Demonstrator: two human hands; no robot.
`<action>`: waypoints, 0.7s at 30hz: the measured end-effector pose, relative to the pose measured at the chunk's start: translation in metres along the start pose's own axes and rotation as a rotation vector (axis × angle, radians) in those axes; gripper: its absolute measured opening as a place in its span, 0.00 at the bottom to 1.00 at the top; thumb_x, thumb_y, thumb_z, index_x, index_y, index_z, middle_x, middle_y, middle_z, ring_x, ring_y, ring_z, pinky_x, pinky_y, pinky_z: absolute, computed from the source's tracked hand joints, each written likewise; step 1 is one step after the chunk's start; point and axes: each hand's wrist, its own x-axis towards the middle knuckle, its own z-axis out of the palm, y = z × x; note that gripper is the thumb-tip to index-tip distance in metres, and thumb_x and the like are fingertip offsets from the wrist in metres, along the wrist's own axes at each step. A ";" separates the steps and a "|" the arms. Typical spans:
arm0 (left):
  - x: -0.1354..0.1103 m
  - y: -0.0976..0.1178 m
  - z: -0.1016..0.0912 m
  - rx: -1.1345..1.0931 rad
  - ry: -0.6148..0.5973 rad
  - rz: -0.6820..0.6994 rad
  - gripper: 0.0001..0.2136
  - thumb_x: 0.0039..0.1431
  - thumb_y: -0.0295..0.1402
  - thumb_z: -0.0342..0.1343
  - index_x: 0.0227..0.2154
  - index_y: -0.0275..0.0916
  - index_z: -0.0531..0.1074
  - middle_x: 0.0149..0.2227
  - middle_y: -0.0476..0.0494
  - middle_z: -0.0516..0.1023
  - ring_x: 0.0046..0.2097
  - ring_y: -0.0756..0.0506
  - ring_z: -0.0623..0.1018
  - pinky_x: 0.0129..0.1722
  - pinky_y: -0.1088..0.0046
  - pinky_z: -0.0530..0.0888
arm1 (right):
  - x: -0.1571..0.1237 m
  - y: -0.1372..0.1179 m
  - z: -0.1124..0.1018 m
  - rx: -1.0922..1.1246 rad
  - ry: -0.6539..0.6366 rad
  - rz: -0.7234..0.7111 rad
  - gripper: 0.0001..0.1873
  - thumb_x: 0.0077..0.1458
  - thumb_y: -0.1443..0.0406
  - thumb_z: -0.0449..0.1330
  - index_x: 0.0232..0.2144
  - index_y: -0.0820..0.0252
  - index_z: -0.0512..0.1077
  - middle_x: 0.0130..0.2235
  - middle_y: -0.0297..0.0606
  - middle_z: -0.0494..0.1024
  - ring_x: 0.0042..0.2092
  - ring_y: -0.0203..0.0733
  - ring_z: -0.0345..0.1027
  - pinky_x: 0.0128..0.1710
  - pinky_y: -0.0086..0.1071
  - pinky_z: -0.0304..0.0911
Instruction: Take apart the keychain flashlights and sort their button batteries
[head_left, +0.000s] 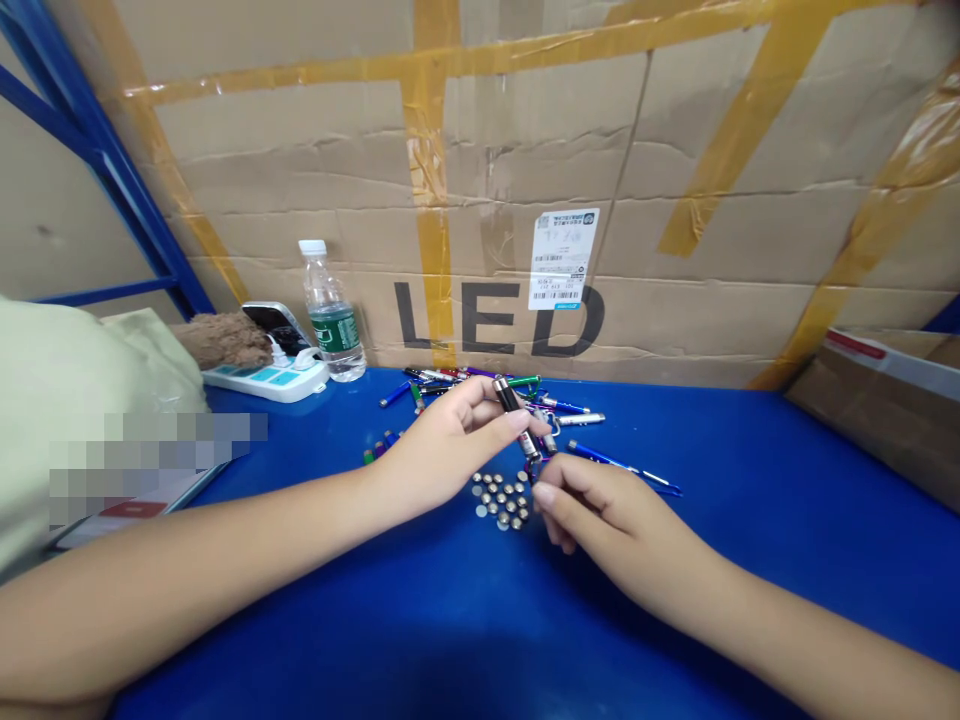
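Observation:
A small black keychain flashlight [508, 398] is tilted in the fingers of my left hand [442, 440], its silver end up and its clip end down. My right hand [600, 500] is closed at the lower end, thumb and forefinger pinched at the flashlight's clip; the clip is mostly hidden by the fingers. Below the hands, a loose cluster of silver button cells [504, 500] lies on the blue tabletop [360, 620]. More small flashlights in several colours lie heaped behind the hands, among them a silver one [581, 419] and a blue one with a clip [600, 453].
A large taped cardboard box [315, 180] marked LED walls off the back. At left stand a water bottle [336, 325], a white power strip [277, 380] and a phone [277, 328]. A brown carton [885, 410] sits at the right edge. Pale green cloth [82, 390] fills the left side.

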 end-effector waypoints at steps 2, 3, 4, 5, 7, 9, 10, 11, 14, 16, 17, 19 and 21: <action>-0.001 0.001 0.001 -0.009 0.000 0.011 0.11 0.61 0.38 0.56 0.40 0.37 0.66 0.42 0.41 0.81 0.44 0.47 0.79 0.42 0.72 0.73 | -0.001 0.001 0.000 -0.061 0.042 -0.035 0.20 0.65 0.59 0.45 0.23 0.57 0.62 0.23 0.32 0.70 0.26 0.34 0.63 0.30 0.30 0.58; -0.001 0.002 0.002 -0.013 0.004 0.008 0.11 0.61 0.38 0.57 0.40 0.37 0.66 0.42 0.41 0.81 0.43 0.48 0.79 0.41 0.72 0.73 | -0.001 0.001 -0.001 -0.088 0.074 -0.045 0.21 0.66 0.58 0.44 0.22 0.56 0.61 0.23 0.32 0.69 0.26 0.35 0.63 0.29 0.30 0.58; -0.001 0.002 0.002 -0.017 0.012 0.000 0.11 0.61 0.38 0.57 0.40 0.37 0.66 0.42 0.41 0.81 0.41 0.48 0.79 0.40 0.73 0.74 | -0.001 0.002 -0.001 -0.105 0.109 -0.050 0.21 0.66 0.58 0.43 0.22 0.56 0.61 0.23 0.32 0.68 0.26 0.35 0.63 0.29 0.30 0.58; -0.001 0.003 0.003 -0.021 0.020 -0.011 0.11 0.61 0.37 0.57 0.40 0.37 0.66 0.42 0.42 0.81 0.39 0.49 0.79 0.37 0.73 0.74 | 0.000 0.003 -0.001 -0.114 0.138 -0.052 0.20 0.66 0.58 0.43 0.24 0.56 0.61 0.23 0.32 0.68 0.26 0.35 0.63 0.29 0.31 0.58; -0.001 0.003 0.003 -0.037 0.032 -0.031 0.10 0.60 0.37 0.57 0.39 0.37 0.66 0.41 0.42 0.81 0.35 0.50 0.79 0.33 0.75 0.73 | 0.001 0.005 -0.001 -0.121 0.163 -0.045 0.18 0.66 0.59 0.42 0.27 0.56 0.62 0.24 0.31 0.69 0.26 0.35 0.64 0.29 0.31 0.58; -0.001 0.002 0.003 -0.067 0.035 -0.037 0.09 0.60 0.35 0.58 0.37 0.37 0.65 0.40 0.42 0.81 0.33 0.51 0.79 0.31 0.76 0.72 | 0.002 0.005 -0.002 -0.131 0.162 -0.026 0.16 0.65 0.60 0.43 0.28 0.55 0.63 0.23 0.31 0.69 0.25 0.36 0.64 0.28 0.31 0.58; -0.001 0.001 0.003 -0.086 0.036 -0.039 0.09 0.60 0.35 0.58 0.36 0.37 0.64 0.39 0.42 0.81 0.33 0.51 0.79 0.30 0.77 0.72 | 0.003 0.005 -0.002 -0.138 0.157 -0.009 0.15 0.65 0.61 0.44 0.27 0.55 0.63 0.23 0.31 0.69 0.25 0.36 0.64 0.28 0.30 0.58; -0.001 0.000 0.003 -0.107 0.039 -0.044 0.09 0.60 0.34 0.58 0.35 0.37 0.63 0.39 0.42 0.81 0.33 0.51 0.80 0.30 0.77 0.72 | 0.003 0.005 -0.002 -0.145 0.154 0.009 0.14 0.64 0.61 0.45 0.26 0.55 0.63 0.22 0.30 0.69 0.25 0.36 0.64 0.28 0.30 0.58; -0.001 -0.003 0.003 -0.149 0.047 -0.070 0.11 0.59 0.35 0.60 0.36 0.38 0.62 0.40 0.43 0.81 0.34 0.51 0.81 0.30 0.77 0.71 | 0.002 0.005 -0.003 -0.134 0.167 0.030 0.15 0.62 0.60 0.48 0.23 0.55 0.61 0.22 0.31 0.70 0.25 0.36 0.64 0.27 0.30 0.57; -0.001 -0.005 0.002 -0.149 0.052 -0.084 0.12 0.58 0.35 0.60 0.37 0.38 0.63 0.40 0.43 0.81 0.35 0.50 0.81 0.30 0.77 0.71 | 0.001 0.006 -0.002 -0.112 0.192 0.020 0.15 0.62 0.57 0.48 0.25 0.56 0.61 0.22 0.32 0.70 0.26 0.36 0.64 0.27 0.31 0.58; -0.001 -0.005 0.002 -0.147 0.055 -0.088 0.12 0.57 0.36 0.61 0.37 0.38 0.63 0.40 0.43 0.81 0.35 0.50 0.81 0.30 0.77 0.71 | 0.000 0.008 -0.002 -0.091 0.197 0.009 0.15 0.62 0.55 0.48 0.28 0.56 0.63 0.24 0.33 0.71 0.26 0.37 0.64 0.28 0.31 0.58; -0.001 -0.006 0.002 -0.147 0.054 -0.091 0.11 0.57 0.36 0.61 0.36 0.38 0.65 0.41 0.42 0.81 0.36 0.49 0.82 0.31 0.76 0.72 | 0.000 0.010 -0.001 -0.027 0.180 -0.011 0.16 0.62 0.52 0.49 0.38 0.57 0.65 0.30 0.35 0.73 0.29 0.38 0.66 0.29 0.32 0.61; -0.001 -0.005 0.002 -0.140 0.050 -0.083 0.10 0.57 0.35 0.61 0.35 0.37 0.66 0.41 0.42 0.81 0.37 0.49 0.82 0.32 0.76 0.73 | 0.000 0.011 0.001 0.009 0.148 -0.019 0.19 0.61 0.52 0.51 0.46 0.58 0.63 0.36 0.38 0.74 0.32 0.38 0.67 0.31 0.32 0.63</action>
